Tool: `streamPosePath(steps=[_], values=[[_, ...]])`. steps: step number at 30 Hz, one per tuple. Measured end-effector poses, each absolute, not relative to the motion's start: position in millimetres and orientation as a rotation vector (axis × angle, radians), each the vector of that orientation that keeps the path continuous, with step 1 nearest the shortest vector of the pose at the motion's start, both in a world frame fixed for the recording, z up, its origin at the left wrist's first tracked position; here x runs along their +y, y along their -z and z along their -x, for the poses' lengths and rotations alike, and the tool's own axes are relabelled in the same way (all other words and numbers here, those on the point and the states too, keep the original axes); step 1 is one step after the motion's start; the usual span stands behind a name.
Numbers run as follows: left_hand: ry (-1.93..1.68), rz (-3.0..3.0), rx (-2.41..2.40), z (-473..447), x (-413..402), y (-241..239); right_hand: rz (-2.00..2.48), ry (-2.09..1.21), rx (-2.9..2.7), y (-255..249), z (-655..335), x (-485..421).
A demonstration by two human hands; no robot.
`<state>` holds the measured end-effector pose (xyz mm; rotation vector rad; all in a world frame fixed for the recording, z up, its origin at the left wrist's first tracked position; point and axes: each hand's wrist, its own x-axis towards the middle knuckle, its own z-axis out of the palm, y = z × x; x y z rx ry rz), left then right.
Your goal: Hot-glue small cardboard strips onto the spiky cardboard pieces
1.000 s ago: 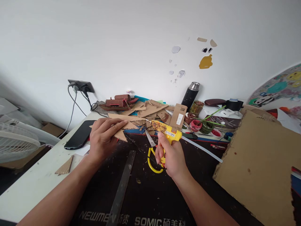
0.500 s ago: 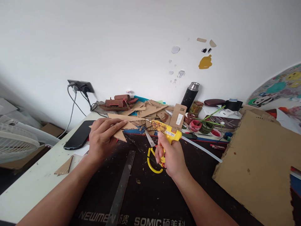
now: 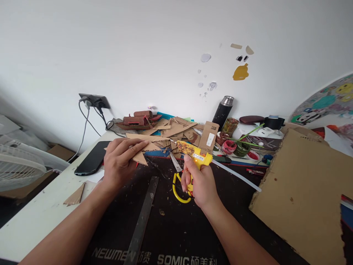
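My right hand is wrapped round the handle of a yellow hot glue gun, its nozzle pointing left. A translucent glue stick sticks out of the gun's back end. My left hand is closed on cut cardboard pieces, its fingers lying over them and the thumb hidden. The nozzle tip is close to the right end of the upper cardboard strip; whether it touches I cannot tell. Below the gun lie yellow-handled scissors, partly behind my right hand.
A steel ruler lies on the black desk mat. Cardboard scraps, model boats, paint jars and a black thermos line the wall. At left is a phone; at right, a big cardboard sheet.
The glue gun has shifted very slightly to the left with my right hand. My left hand and the cardboard have hardly moved.
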<state>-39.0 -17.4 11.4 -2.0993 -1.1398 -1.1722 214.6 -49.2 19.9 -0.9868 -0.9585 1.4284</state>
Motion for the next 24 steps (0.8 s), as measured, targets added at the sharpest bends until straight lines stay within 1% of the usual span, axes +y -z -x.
streamPosePath(steps=[10, 18, 22, 24], values=[[1.169, 2.105, -1.133, 39.1, -15.9, -11.3, 0.986, -1.431, -0.956, -20.4, -214.4, -49.6], [1.202, 2.080, -1.183, 42.1, -16.6, -13.0, 1.015, -1.371, -0.958, -16.7, -218.4, -44.1], [1.279, 2.027, -1.219, 47.3, -15.3, -13.2, 1.102, -1.395, -1.172, -10.1, -220.0, -42.2], [1.309, 2.002, -1.225, 49.6, -14.1, -13.3, 1.220, -1.302, -1.394, -5.7, -219.5, -44.2]])
